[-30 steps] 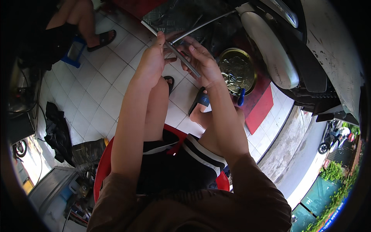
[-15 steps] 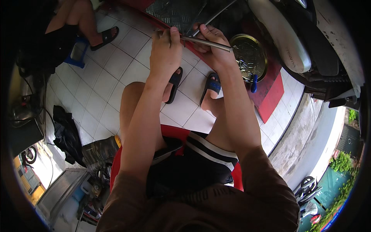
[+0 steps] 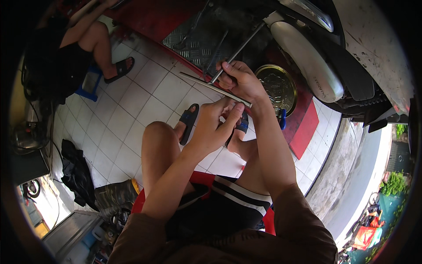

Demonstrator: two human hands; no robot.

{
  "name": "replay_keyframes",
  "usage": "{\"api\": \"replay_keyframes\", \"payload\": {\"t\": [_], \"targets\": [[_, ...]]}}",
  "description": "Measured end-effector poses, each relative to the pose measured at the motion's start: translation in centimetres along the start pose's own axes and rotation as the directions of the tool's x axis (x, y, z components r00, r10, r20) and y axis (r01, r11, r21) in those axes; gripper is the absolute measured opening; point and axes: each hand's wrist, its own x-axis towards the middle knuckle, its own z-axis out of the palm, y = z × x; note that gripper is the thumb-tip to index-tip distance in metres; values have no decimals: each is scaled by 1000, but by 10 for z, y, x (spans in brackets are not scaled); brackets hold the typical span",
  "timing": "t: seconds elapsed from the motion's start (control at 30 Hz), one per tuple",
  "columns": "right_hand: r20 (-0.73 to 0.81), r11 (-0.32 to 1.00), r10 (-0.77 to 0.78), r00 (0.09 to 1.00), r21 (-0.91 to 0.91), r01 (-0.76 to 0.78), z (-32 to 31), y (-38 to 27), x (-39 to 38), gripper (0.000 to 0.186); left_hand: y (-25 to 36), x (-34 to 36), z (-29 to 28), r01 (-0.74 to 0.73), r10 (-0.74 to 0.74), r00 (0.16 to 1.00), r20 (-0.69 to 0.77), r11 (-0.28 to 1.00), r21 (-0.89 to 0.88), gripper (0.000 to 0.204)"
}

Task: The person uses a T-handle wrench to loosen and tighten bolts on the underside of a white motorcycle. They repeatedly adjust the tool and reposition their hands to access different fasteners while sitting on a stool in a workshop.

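A metal T-handle wrench point(image 3: 237, 57) spans the space in front of me, its long shaft running up and right to the motorbike point(image 3: 307, 61). Whether its far tip sits on a fastener is too dark to tell. My right hand point(image 3: 241, 78) is closed around the shaft just above the crossbar. Below it, my left hand point(image 3: 215, 125) pinches the crossbar's near right end between thumb and fingers. The crossbar's other end sticks out free to the left. Beside my right wrist lies a round gold-rimmed tray point(image 3: 295, 90) with small metal pieces in it.
A red platform point(image 3: 303, 136) with a patterned metal plate point(image 3: 187, 42) lies under the motorbike. A blue handle point(image 3: 282, 119) rests by the tray. At left another person point(image 3: 57, 70) sits on a blue stool point(image 3: 90, 83). A black cloth point(image 3: 74, 169) lies on the tiles.
My left hand has moved down and right, from the crossbar's left end to its right end. The crossbar has swung to a steeper slant, and my right hand sits lower.
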Motion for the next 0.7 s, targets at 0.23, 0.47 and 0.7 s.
{"api": "replay_keyframes", "payload": {"t": [0.23, 0.47, 0.7], "targets": [[-96, 987, -30, 995, 153, 44, 15, -5, 11, 21, -9, 8, -23, 110, -171, 853, -494, 983, -150, 47], [-220, 992, -68, 973, 86, 89, 20, -3, 16, 23, 8, 1, -24, -134, 169, 945, -281, 981, 140, 50], [-237, 995, -90, 967, 15, 96, 3, 16, 16, 24, -13, 7, -20, 143, -141, 913, -382, 989, -23, 45]]}}
